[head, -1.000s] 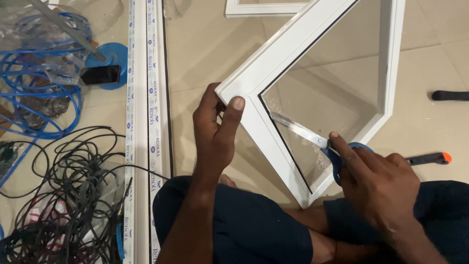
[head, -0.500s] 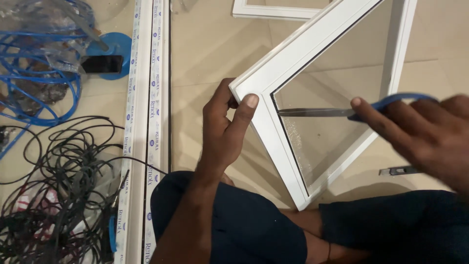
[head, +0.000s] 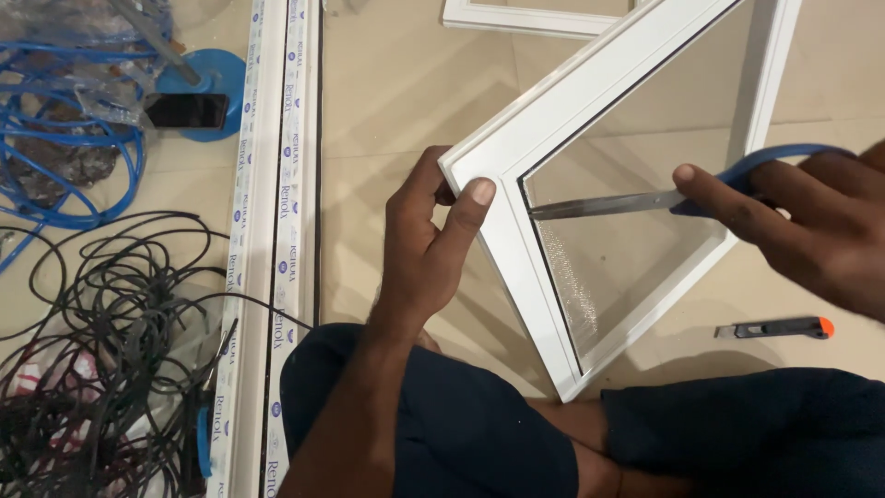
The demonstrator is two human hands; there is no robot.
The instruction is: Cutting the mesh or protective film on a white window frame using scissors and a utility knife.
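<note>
A white window frame (head: pixel 516 240) with a mesh pane lies tilted on the floor in front of my knees. My left hand (head: pixel 429 244) grips its left corner, thumb on top of the frame. My right hand (head: pixel 811 221) holds blue-handled scissors (head: pixel 645 198) with the closed steel blades pointing left, their tip at the frame's inner edge near the corner. A loose strip of mesh (head: pixel 567 277) runs along the inner side of the frame's lower-left bar.
A utility knife (head: pixel 774 327) with an orange end lies on the floor at right. Long white profiles (head: pixel 277 231) run up the left. Tangled black cord (head: pixel 101 350), blue cable (head: pixel 64 138) and a phone (head: pixel 184 111) lie at far left. Another frame (head: pixel 525 17) is at the top.
My right hand has lifted from the frame's lower edge up and to the right, and the scissors now point level at the inner corner. The view has shifted slightly; the left hand keeps its grip.
</note>
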